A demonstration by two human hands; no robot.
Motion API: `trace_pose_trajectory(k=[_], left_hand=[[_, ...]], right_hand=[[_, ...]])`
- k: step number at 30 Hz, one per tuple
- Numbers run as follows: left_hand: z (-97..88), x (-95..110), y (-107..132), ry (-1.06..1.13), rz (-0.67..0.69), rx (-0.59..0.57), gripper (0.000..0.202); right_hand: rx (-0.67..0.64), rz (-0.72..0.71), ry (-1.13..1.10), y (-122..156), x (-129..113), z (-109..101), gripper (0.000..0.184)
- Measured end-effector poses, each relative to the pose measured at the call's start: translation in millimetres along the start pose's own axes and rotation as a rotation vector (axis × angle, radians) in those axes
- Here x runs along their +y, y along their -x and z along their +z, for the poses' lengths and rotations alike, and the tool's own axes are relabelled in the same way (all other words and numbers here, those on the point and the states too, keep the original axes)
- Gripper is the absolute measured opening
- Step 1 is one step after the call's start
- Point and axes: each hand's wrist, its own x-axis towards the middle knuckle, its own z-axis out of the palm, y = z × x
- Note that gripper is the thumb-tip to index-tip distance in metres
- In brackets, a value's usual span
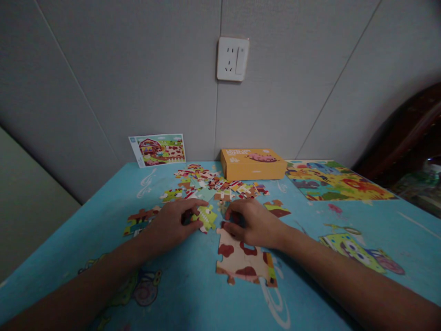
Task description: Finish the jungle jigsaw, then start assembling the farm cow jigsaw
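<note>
My left hand [174, 221] pinches a light green puzzle piece [206, 217] with a white stitched line between thumb and fingers. Close by on the right, my right hand [257, 220] is curled, thumb and fingertips near each other; what they hold, if anything, I cannot make out. A small pale piece [223, 207] lies by its fingertips. Just below that hand, partly covered by it, is a joined block of cow-patterned pieces [237, 259], white with brown patches. Joined pieces [138, 220] lie beside my left wrist, partly hidden. A green and brown piece [277, 209] sits beyond my right hand.
Loose puzzle pieces [206, 181] are heaped at the back middle. A farm picture card [160, 149] leans on the wall beside an orange puzzle box [253, 164]. An assembled animal puzzle [336, 181] lies at the back right. A blue cartoon-printed cloth [179, 289] covers the table.
</note>
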Motion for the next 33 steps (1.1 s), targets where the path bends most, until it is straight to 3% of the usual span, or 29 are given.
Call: trace_pose_trajectory(k=[7, 10, 14, 18, 22, 24, 29, 33], left_hand=[[-0.1, 0, -3, 0.327, -0.127, 0.034, 0.034], [-0.4, 2, -2, 0.361, -0.141, 0.036, 0.030], [5.1, 2, 1, 0.356, -0.052, -0.009, 0.028], [12.4, 0, 6, 0.342, 0.045, -0.094, 0.031], [12.6, 2, 9, 0.193, 0.164, -0.050, 0.039], [10.6, 3, 10, 0.104, 0.238, -0.029, 0.032], [7.5, 4, 14, -0.039, 0.512, -0.227, 0.017], [9.3, 5, 15, -0.056, 0.558, -0.282, 0.014]], right_hand=[[-0.059, -0.046, -0.160, 0, 4, 5, 0.015], [0.010, -0.014, -0.271, -2, 6, 6, 0.016], [0.124, -0.042, -0.471, -4, 5, 7, 0.028], [0.118, -0.037, -0.534, -6, 2, 7, 0.016], [0.176, 0.058, -0.511, -7, 7, 8, 0.012], [0.201, 0.112, -0.500, -8, 11, 9, 0.012], [0.212, 0.170, -0.442, -10, 18, 10, 0.011], [0.211, 0.190, -0.376, -10, 16, 8, 0.009]])
